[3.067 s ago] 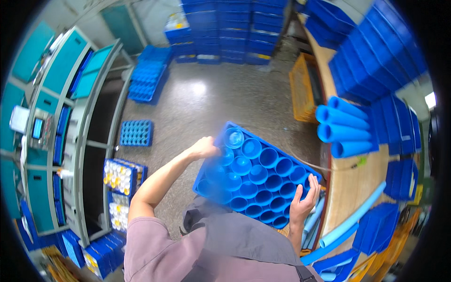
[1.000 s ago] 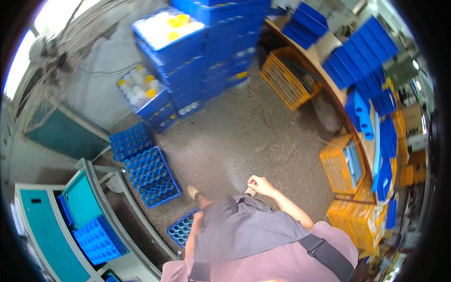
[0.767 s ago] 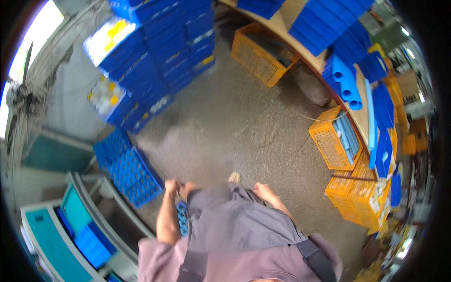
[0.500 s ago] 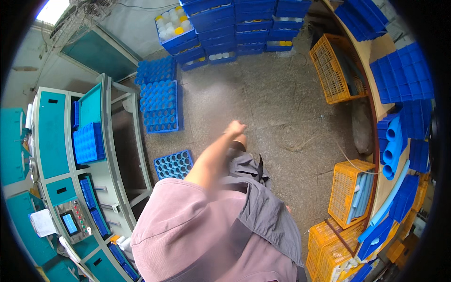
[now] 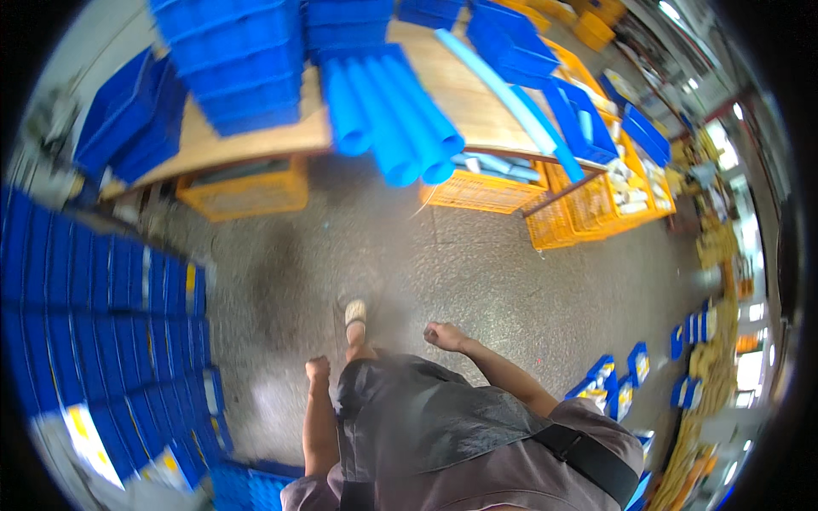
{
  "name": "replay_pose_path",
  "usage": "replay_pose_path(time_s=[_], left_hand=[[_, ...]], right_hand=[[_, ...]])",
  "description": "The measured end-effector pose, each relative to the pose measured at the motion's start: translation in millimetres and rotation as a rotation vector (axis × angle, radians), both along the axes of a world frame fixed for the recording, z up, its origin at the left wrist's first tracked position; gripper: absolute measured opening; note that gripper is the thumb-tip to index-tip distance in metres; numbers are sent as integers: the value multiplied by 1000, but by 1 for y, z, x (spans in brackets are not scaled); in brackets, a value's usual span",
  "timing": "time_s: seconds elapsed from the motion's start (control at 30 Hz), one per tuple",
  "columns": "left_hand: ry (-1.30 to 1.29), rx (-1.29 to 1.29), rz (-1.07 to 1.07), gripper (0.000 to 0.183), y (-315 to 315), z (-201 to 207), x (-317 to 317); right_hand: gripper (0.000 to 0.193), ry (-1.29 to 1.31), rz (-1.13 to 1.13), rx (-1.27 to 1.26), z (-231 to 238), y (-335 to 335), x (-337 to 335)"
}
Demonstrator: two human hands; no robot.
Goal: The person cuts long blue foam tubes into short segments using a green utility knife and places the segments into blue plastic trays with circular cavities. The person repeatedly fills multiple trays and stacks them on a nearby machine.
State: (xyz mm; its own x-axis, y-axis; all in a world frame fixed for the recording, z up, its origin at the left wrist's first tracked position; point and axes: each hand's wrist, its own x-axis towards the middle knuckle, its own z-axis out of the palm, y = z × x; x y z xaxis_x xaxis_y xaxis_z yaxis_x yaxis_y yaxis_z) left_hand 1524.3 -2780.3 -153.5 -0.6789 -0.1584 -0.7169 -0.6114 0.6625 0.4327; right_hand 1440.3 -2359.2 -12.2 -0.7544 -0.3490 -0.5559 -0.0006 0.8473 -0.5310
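Note:
I am standing on a grey concrete floor (image 5: 477, 272), looking down at my body. My left hand (image 5: 318, 369) hangs at my side with its fingers curled and nothing in it. My right hand (image 5: 442, 335) is out in front of my hip, loosely closed and also holding nothing. One foot in a light shoe (image 5: 355, 313) steps forward between the two hands. A bundle of long blue tubes (image 5: 388, 119) lies on a wooden table (image 5: 256, 136) ahead of me, well beyond both hands.
Stacked blue crates (image 5: 102, 315) form a wall on my left. More blue crates (image 5: 230, 60) sit on the table. Orange mesh baskets (image 5: 247, 192) stand under it, and others (image 5: 596, 200) to the right. Small blue boxes (image 5: 613, 379) lie on the floor at right.
The blue cell tray I carried with both hands is gone from them. I have turned and walked; the teal machine has left the view and the table with blue tubes is now ahead.

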Motion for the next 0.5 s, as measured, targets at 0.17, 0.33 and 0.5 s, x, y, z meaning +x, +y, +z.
replay_pose_path(time_s=[0.17, 0.33, 0.5], left_hand=[[73, 461, 698, 16, 3, 43, -120], [34, 476, 329, 17, 63, 84, -254], [138, 559, 139, 16, 162, 100, -326]], right_hand=[[30, 17, -133, 73, 31, 35, -53], [32, -22, -605, -22, 42, 96, -92], [23, 397, -867, 63, 66, 197, -175]])
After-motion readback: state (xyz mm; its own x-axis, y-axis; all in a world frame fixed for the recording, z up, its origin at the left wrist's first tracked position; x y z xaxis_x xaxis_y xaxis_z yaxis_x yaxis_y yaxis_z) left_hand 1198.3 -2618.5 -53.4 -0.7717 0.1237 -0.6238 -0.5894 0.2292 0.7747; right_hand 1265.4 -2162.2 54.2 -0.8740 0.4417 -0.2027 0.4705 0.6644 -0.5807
